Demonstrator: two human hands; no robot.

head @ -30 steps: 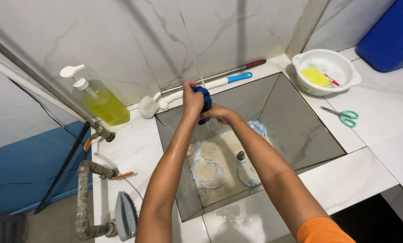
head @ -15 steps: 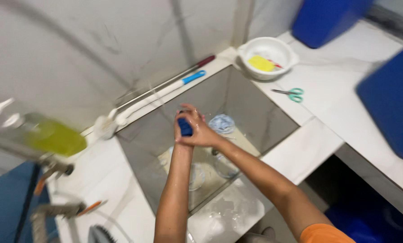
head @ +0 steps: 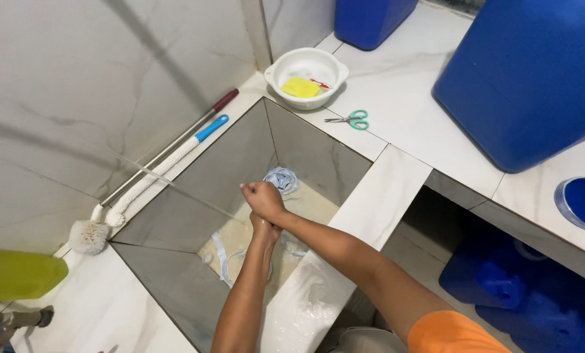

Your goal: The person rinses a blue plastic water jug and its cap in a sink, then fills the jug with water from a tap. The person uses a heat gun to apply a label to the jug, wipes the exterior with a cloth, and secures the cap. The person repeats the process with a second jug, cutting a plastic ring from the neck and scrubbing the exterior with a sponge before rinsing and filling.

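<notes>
A deep square sink [head: 194, 189] with grey walls is set into a white marble counter [head: 403, 124], and white marble tiles cover the wall behind it. Both hands are held over the middle of the sink. The right hand [head: 263, 198] is closed in a fist, and the left hand [head: 264, 230] is tucked just under it, touching it. What is held inside the fingers cannot be told, and the left fingers are hidden. At the bottom of the sink, clear round lids [head: 230, 265] are seen on the near side, and a pale blue ringed lid [head: 281, 178] lies by the far wall. A long brush with a blue handle [head: 155, 173] and a thin rod with a dark red grip [head: 175, 147] are laid along the far left edge of the sink. At the far corner a white bowl [head: 305, 68] is placed, with a yellow sponge [head: 300, 87] in it. Green scissors [head: 350, 119] lie just beside the sink's right edge. Big blue water jugs [head: 528, 78] are stood on the counter's right side. A yellow-green bottle [head: 18, 274] is seen at the left edge.
</notes>
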